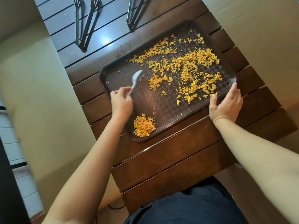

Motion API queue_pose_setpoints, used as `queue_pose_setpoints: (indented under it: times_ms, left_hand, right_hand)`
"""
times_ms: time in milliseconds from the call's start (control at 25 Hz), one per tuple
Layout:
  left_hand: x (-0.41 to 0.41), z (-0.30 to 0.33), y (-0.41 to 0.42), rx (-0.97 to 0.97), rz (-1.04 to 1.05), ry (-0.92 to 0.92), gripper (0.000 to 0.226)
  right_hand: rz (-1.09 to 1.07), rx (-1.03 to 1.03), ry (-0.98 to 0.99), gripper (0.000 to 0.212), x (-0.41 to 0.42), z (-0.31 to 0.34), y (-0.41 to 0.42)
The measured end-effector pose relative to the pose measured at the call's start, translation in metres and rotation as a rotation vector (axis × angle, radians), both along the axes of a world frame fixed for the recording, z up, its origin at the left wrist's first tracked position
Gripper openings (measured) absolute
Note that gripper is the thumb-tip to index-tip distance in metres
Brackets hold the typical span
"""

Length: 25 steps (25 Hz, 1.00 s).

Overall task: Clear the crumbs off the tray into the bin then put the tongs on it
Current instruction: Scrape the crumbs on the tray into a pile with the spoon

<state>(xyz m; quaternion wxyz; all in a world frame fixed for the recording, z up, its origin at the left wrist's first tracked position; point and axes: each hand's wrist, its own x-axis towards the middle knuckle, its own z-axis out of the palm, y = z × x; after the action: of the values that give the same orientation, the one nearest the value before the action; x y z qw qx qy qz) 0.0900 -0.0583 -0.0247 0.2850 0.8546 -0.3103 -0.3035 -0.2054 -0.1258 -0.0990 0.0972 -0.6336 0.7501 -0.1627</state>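
Orange crumbs [192, 68]: loose flakes spread over the brown tray [161, 102], mostly ahead of the right hand and well beyond the left hand; a gathered heap [144, 126] lies just nearside of the left hand, close to the tray's near corner.
Left hand [121, 101]: fingers pinched on the handle of a white plastic spoon [136, 77], its bowl reaching forward of the knuckles, blurred.
Right hand [226, 105]: fingers straight, laid flat over the tray's right rim, thumb just inside it; steadying, not gripping.
Tongs [85, 21]: two pairs on the slatted table [178, 151], far beyond both hands; second pair [134, 12].
Bin: not visible.
Risk, spill: a fast sweep could flick flakes over the low rim by the heap.
Risk, slide: the tray may skid, since the flat hand only presses on it.
Risk, slats: strays would drop through the table's gaps.
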Motion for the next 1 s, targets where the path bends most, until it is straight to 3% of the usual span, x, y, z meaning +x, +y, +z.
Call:
queue_pose_setpoints:
  times_ms: [120, 200, 600, 840, 1000]
  left_hand:
    - [0.021, 0.003, 0.005, 0.01, 0.26, -0.071, 0.033]
    - [0.023, 0.004, 0.003, 0.045, 0.272, -0.082, 0.033]
    - [-0.038, -0.007, 0.011, 0.011, -0.122, 0.058, 0.023]
    - [-0.006, 0.005, 0.019, -0.017, 0.243, -0.067, 0.037]
    - [0.001, 0.008, 0.017, 0.037, 0.31, -0.083, 0.045]
  right_hand:
    - [-0.002, 0.001, 0.005, 0.078, -0.001, 0.0, 0.0]
    - [-0.003, 0.007, 0.005, 0.078, -0.002, 0.0, -0.001]
    - [0.002, 0.001, 0.009, 0.079, -0.001, -0.001, -0.001]
    - [0.009, -0.004, 0.007, 0.079, -0.002, -0.003, -0.001]
    - [0.008, 0.003, 0.001, 0.078, -0.002, -0.001, 0.0]
